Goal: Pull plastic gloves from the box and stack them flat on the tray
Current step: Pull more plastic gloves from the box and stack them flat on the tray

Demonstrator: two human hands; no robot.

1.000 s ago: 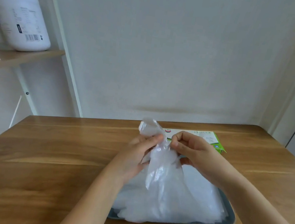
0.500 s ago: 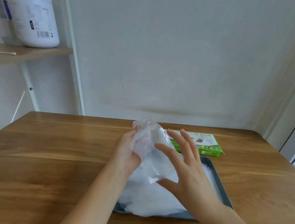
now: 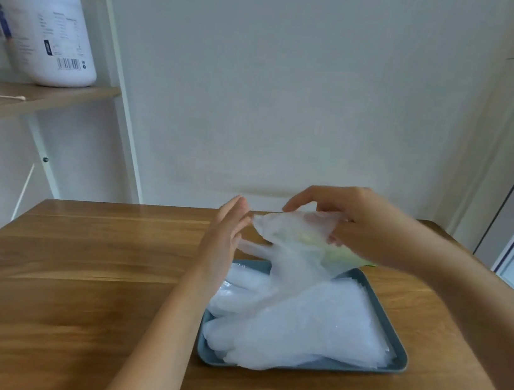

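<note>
The thin plastic gloves (image 3: pixel 313 328) were translucent white, the shallow rectangular tray (image 3: pixel 398 353) slate blue-grey, the wooden worktop (image 3: pixel 71 284) warm brown with darker grain streaks

Clear gloves (image 3: pixel 300 326), seemingly flat, on tray (image 3: pixel 400 359)

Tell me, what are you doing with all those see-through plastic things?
A person is stacking gloves. Their right hand holds one thin clear plastic glove up in the air above a grey-blue rectangular tray on the brown wooden table. Their left hand is open with straight fingers, right next to that glove. A pile of clear plastic gloves already lies fairly flat on the tray. The held glove is not laid down yet.
</note>
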